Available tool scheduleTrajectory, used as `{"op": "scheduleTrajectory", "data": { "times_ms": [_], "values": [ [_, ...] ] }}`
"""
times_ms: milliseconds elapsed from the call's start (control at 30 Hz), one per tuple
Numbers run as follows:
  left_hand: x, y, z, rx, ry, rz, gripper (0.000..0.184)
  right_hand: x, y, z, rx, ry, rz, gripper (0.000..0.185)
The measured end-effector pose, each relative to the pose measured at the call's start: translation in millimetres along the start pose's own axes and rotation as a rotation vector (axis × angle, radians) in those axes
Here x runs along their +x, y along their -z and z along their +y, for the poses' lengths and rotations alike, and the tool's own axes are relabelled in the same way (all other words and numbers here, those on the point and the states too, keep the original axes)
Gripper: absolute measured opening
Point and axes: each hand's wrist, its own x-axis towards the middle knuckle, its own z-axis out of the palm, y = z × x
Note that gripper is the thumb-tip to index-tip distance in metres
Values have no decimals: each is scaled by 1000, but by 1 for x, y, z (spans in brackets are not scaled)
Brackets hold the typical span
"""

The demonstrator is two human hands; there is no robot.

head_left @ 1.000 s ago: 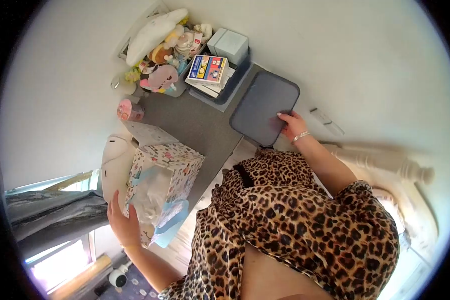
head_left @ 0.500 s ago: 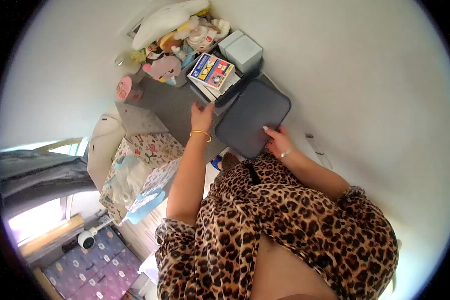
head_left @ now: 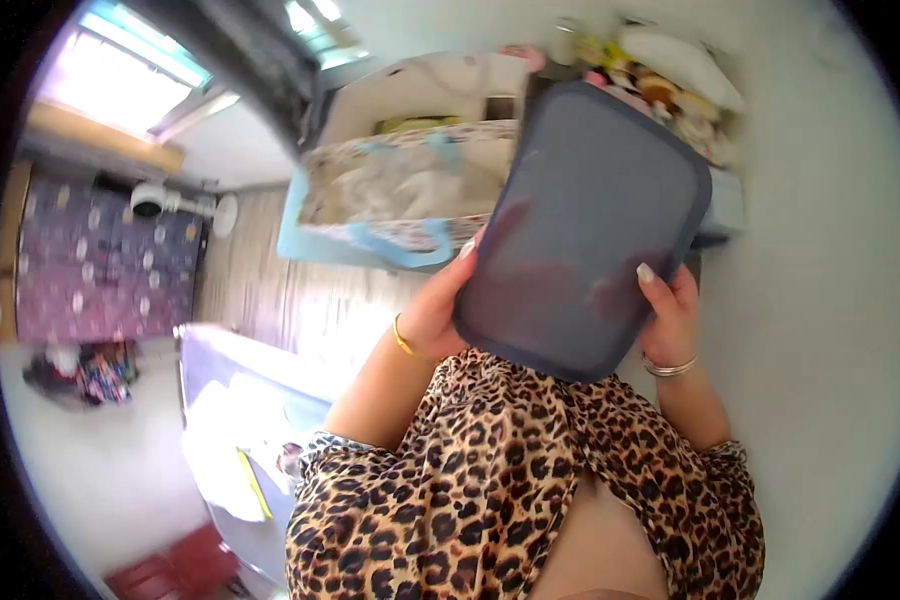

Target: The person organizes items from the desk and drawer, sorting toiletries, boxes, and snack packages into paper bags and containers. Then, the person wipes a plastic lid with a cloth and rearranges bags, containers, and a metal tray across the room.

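Note:
A dark grey, see-through plastic lid (head_left: pixel 590 220) with rounded corners is held up in front of my body, slightly tilted. My left hand (head_left: pixel 448 295) grips its lower left edge, thumb along the rim and fingers behind. On the right edge, my right hand (head_left: pixel 668 315) has its thumb on top of the lid. Fingers of both hands show faintly through the plastic. Behind the lid, the dark storage box and the packets in it are mostly hidden.
Left of the lid stands a big floral bag (head_left: pixel 410 235) with blue handles, holding pale contents. Plush toys (head_left: pixel 670 95) sit at the back right against the wall. A white device on a stand (head_left: pixel 170 200) and a bed with white cloth (head_left: pixel 235 440) are on the left.
My left hand has moved from beside the storage box onto the lid, so both hands now hold it. The lid is raised nearer, and my view has turned toward the left.

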Motion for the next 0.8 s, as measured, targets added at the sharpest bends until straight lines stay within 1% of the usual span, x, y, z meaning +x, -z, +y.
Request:
{"op": "scheduleTrajectory", "data": {
  "times_ms": [67, 100, 167, 233, 267, 333, 367, 400, 467, 533, 567, 600, 667, 733, 767, 800],
  "values": [
    [-64, 18, 39, -5, -132, 16, 65, 11, -70, 24, -80, -11, -141, 30],
    [-88, 22, 47, -8, -198, 33, 66, 16, -92, 32, -113, -32, -200, 30],
    [-119, 27, 39, -68, -288, 78, 73, 22, -109, 42, -140, -83, -356, 31],
    [-153, 27, 22, -101, -441, 76, 74, 23, -117, 52, -19, -283, -427, 33],
    [-181, 37, 24, -117, -518, 76, 75, 25, -137, 69, 39, -387, -457, 34],
    [-264, 86, 63, -94, -705, 300, 74, 32, -222, 143, -80, -387, -600, 38],
    [-305, 119, 85, -100, -763, 299, 76, 40, -265, 188, -121, -411, -599, 35],
    [-330, 142, 106, -105, -814, 364, 83, 51, -298, 230, -151, -351, -576, 31],
    [-361, 184, 132, -63, -876, 451, 90, 86, -338, 307, -421, -251, -522, 32],
    [-387, 227, 166, -113, -894, 522, 90, 136, -372, 393, -835, 69, -278, 43],
    [-400, 248, 184, -138, -902, 558, 90, 172, -385, 428, -1019, 99, -92, 49],
    [-411, 269, 202, -157, -878, 548, 88, 210, -399, 457, -1194, 131, 93, 54],
    [-425, 313, 231, -195, -830, 528, 84, 271, -403, 481, -1416, 117, 510, 60],
    [-434, 359, 249, -171, -794, 677, 75, 316, -398, 481, -1684, 238, 674, 59],
    [-432, 369, 263, -215, -784, 604, 68, 338, -393, 483, -1751, 215, 745, 58],
    [-432, 381, 271, -243, -752, 592, 68, 360, -385, 487, -1824, 196, 798, 57]
  ]
}}
